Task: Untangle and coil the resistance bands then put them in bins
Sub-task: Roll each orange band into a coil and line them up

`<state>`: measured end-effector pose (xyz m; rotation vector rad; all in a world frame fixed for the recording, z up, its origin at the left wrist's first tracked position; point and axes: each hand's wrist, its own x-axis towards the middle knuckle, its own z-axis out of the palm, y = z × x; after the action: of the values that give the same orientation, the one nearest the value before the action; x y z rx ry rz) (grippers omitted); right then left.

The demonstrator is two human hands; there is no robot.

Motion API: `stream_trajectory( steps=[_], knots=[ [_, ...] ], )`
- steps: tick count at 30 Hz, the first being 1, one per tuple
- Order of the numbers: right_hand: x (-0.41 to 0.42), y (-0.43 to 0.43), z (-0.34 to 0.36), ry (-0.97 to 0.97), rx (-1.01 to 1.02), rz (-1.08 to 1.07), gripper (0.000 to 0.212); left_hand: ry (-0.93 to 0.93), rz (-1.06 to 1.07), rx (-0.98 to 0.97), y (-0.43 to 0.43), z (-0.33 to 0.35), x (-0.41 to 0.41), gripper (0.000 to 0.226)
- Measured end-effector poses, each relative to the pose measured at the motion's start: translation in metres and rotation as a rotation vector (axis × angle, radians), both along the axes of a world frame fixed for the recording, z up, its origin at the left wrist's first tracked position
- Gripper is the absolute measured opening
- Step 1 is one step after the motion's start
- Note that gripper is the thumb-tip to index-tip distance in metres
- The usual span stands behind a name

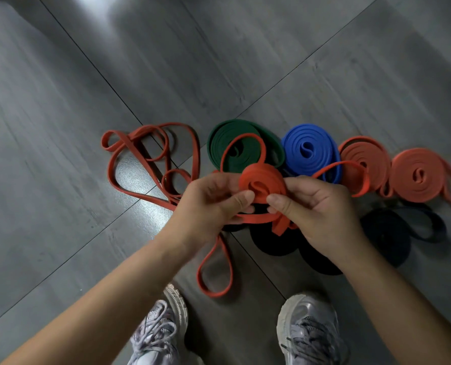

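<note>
My left hand (211,201) and my right hand (313,209) both pinch a partly wound coil of a red band (263,181) held above the floor. Its loose end hangs in a loop (213,275) below my hands, and other loops rise over the coils behind. A tangled red band (145,164) lies on the floor to the left. Behind my hands lie a green coil (234,143), a blue coil (308,151) and two orange coils (366,159) (424,175). Dark coils (387,233) sit under and right of my right hand, partly hidden.
The floor is grey tile (61,127) with dark joints. My two grey sneakers (161,330) (308,327) stand at the bottom of the view, close to the hanging red loop. No bin is in view.
</note>
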<state>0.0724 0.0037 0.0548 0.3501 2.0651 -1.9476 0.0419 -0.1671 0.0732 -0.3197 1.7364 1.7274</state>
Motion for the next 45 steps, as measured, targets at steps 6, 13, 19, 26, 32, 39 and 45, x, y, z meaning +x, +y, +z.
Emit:
stream_trajectory(
  steps=[6, 13, 19, 26, 32, 39, 45],
  knots=[
    [-0.002, -0.004, -0.001, 0.089, 0.213, 0.174, 0.019, 0.591, -0.559, -0.606, -0.014, 0.008, -0.022, 0.029],
    [-0.01, -0.001, 0.005, 0.059, 0.108, 0.114, 0.021, 0.369, -0.152, -0.231, -0.014, 0.013, -0.024, 0.018],
    [-0.014, -0.002, 0.004, 0.013, -0.028, 0.102, 0.023, 0.158, 0.106, -0.046, -0.009, 0.014, -0.02, 0.027],
    [-0.01, -0.007, -0.002, 0.002, -0.2, -0.029, 0.017, -0.136, 0.276, 0.189, 0.004, 0.005, -0.004, 0.024],
    [-0.008, 0.01, -0.003, -0.008, 0.064, 0.142, 0.016, -0.067, 0.113, 0.03, 0.003, -0.006, 0.006, 0.015],
    [-0.012, 0.004, -0.001, 0.069, 0.423, 0.405, 0.016, 0.714, -0.546, -0.597, -0.013, 0.001, -0.011, 0.032],
    [-0.016, 0.005, 0.007, 0.011, 0.183, 0.266, 0.031, 0.58, -0.346, -0.463, -0.018, 0.003, -0.011, 0.017]
  ],
)
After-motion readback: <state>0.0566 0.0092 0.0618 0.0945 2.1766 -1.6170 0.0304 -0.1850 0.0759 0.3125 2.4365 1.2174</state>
